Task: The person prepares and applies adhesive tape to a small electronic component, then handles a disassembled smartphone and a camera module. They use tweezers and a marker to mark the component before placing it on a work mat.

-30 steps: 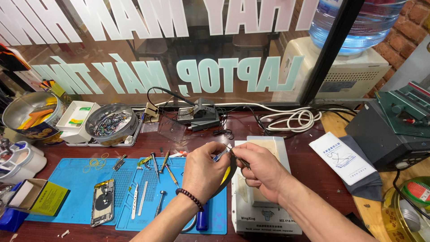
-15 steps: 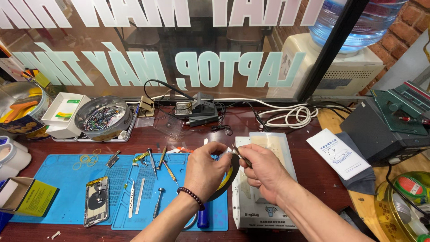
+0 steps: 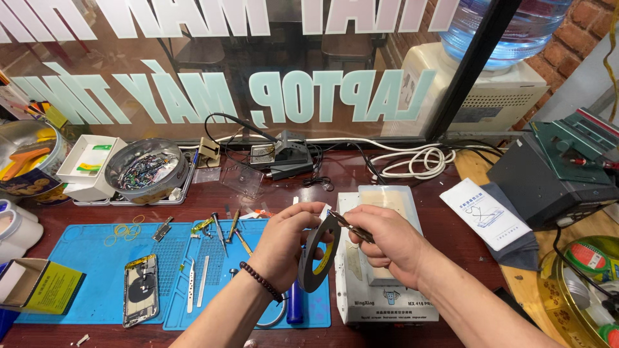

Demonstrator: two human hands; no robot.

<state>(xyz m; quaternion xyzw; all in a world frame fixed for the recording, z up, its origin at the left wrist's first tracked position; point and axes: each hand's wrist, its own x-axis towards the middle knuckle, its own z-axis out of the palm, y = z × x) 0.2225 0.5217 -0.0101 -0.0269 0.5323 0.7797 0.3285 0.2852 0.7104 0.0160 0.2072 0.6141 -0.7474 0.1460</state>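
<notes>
My left hand (image 3: 287,238) holds a dark roll of thin tape (image 3: 317,256) upright over the workbench, fingers pinching its top edge. My right hand (image 3: 385,240) grips slim metal tweezers (image 3: 351,228) whose tips meet the roll's upper rim, where a small white tab sticks out. Both hands hover above the left edge of a white heating-plate machine (image 3: 382,303). A beaded bracelet (image 3: 265,282) circles my left wrist.
A blue work mat (image 3: 97,258) carries an opened phone (image 3: 140,289), several small tools (image 3: 219,232) and a blue-handled screwdriver (image 3: 294,309). A round tin of parts (image 3: 138,169), a soldering stand (image 3: 284,154), white cables (image 3: 412,160) and a packet (image 3: 483,212) lie behind. A glass window runs along the back.
The view has shifted slightly. My hands stay together, and the tape roll now hangs more plainly in view under my left fingers with the tweezers at its rim.
</notes>
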